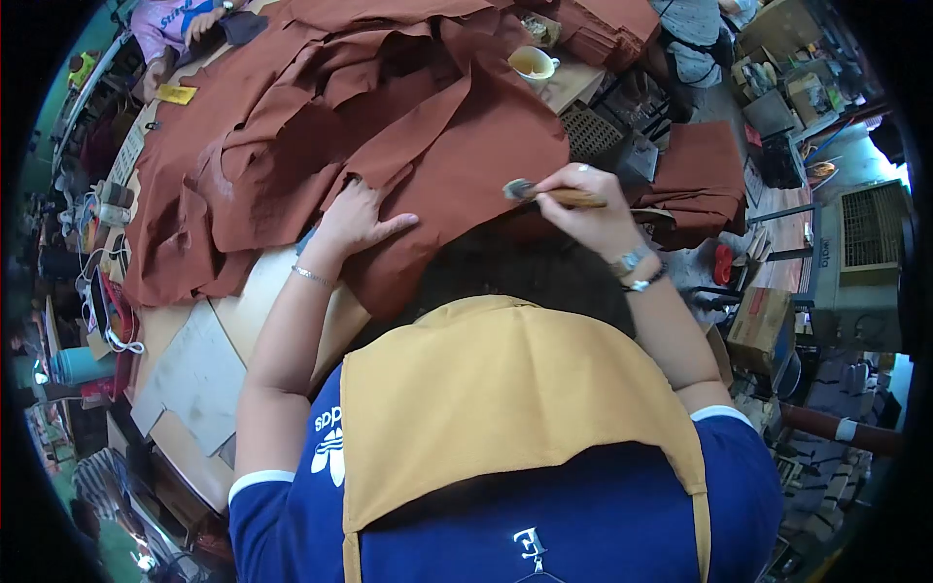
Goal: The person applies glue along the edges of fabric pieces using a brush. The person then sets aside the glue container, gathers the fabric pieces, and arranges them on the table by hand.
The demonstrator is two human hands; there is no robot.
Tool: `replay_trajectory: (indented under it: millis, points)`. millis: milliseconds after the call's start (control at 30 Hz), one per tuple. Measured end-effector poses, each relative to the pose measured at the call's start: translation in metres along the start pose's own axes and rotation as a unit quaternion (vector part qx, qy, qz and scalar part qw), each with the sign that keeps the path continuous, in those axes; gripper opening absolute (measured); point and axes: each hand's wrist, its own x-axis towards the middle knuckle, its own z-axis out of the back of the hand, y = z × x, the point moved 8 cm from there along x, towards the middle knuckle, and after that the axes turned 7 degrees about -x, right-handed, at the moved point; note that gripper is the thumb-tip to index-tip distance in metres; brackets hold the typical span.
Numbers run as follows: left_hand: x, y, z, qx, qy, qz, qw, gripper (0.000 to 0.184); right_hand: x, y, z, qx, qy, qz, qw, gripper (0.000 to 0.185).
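Reddish-brown sheets of leather or cloth [476, 146] lie in a rumpled, overlapping pile before me. My left hand [358, 222] rests on the near part of the pile, thumb stretched out to the right. Its fingertips meet a folded flap and are partly hidden there. In my right hand [595, 216] is a brush [580, 198] with a wooden handle, gripped between thumb and fingers. The brush's pale tip points left, over the sheet's right edge; whether it touches the sheet I cannot tell.
A white cup [533, 64] with yellowish contents stands beyond the pile. More folded reddish-brown material [702, 175] is stacked at the right. A grey board [190, 379] lies at the table's left. Another person's hand [202, 23] shows at the far left. A cardboard box [761, 328] stands right.
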Motion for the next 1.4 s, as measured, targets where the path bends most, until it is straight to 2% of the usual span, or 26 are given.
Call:
replay_trajectory:
  millis: [67,100,200,333,400,467,500,600,667,767,833,900,1033,1100,1200,1233,1333,1400]
  points:
    - [-0.002,-0.001,0.005,-0.023,-0.079,-0.044,0.996,0.093,-0.01,-0.006,-0.024,-0.019,0.03,0.017,0.999,0.012]
    - [-0.002,-0.003,0.009,-0.001,-0.009,0.0,1.0,0.094,-0.013,-0.009,-0.019,-0.009,0.033,0.002,0.999,0.012]
    - [0.0,0.003,0.003,-0.013,-0.027,-0.014,0.999,0.093,-0.019,-0.024,0.005,-0.126,0.066,-0.067,0.988,0.011]
    - [0.002,0.003,0.01,0.017,-0.022,-0.014,1.0,0.095,-0.009,0.022,-0.021,-0.017,-0.004,0.032,0.999,0.01]
    - [0.004,0.004,0.012,0.016,0.002,-0.012,1.0,0.095,-0.013,0.022,-0.044,-0.01,0.023,0.041,0.999,0.011]
    - [0.002,0.005,0.013,0.01,-0.03,-0.032,0.999,0.094,-0.02,0.01,-0.033,-0.033,0.033,0.021,0.999,0.011]
    - [0.003,0.006,0.013,0.005,-0.049,-0.04,0.998,0.094,-0.022,0.002,-0.026,-0.076,0.059,-0.027,0.995,0.011]
    - [0.005,0.011,0.008,0.006,-0.094,-0.064,0.993,0.093,-0.016,0.02,-0.024,-0.059,0.036,0.0,0.998,0.011]
    - [0.005,0.01,0.008,0.003,-0.087,-0.06,0.994,0.093,-0.006,0.049,-0.043,0.0,0.017,0.033,0.999,0.011]
    - [0.006,0.015,0.003,0.003,-0.12,-0.091,0.989,0.093,-0.015,0.047,-0.061,-0.007,0.06,0.053,0.997,0.012]
    - [0.008,0.012,0.007,0.006,-0.105,-0.085,0.991,0.093,-0.02,0.028,-0.045,-0.07,0.071,0.023,0.995,0.012]
    - [0.011,0.011,0.01,0.015,-0.028,-0.047,0.998,0.093,-0.017,0.032,-0.036,-0.098,0.058,0.008,0.993,0.011]
    - [0.012,0.006,0.015,0.019,-0.014,-0.048,0.999,0.094,0.0,0.073,-0.072,0.023,0.035,0.078,0.996,0.008]
    - [0.011,0.006,0.015,0.014,0.016,-0.035,0.999,0.094,-0.006,0.067,-0.085,0.003,0.069,0.077,0.995,0.009]
    - [0.008,0.006,0.017,-0.005,-0.092,-0.093,0.991,0.094,-0.012,0.052,-0.063,-0.071,0.105,0.045,0.991,0.01]
    - [0.009,0.009,0.014,-0.002,-0.098,-0.092,0.991,0.094,-0.012,0.051,-0.058,-0.11,0.113,0.038,0.987,0.009]
    - [0.01,0.01,0.012,0.001,-0.087,-0.082,0.993,0.094,0.0,0.079,-0.065,-0.009,0.052,0.076,0.996,0.008]
    - [0.01,0.008,0.014,-0.002,-0.043,-0.061,0.997,0.093,0.001,0.086,-0.093,0.035,0.084,0.106,0.99,0.01]
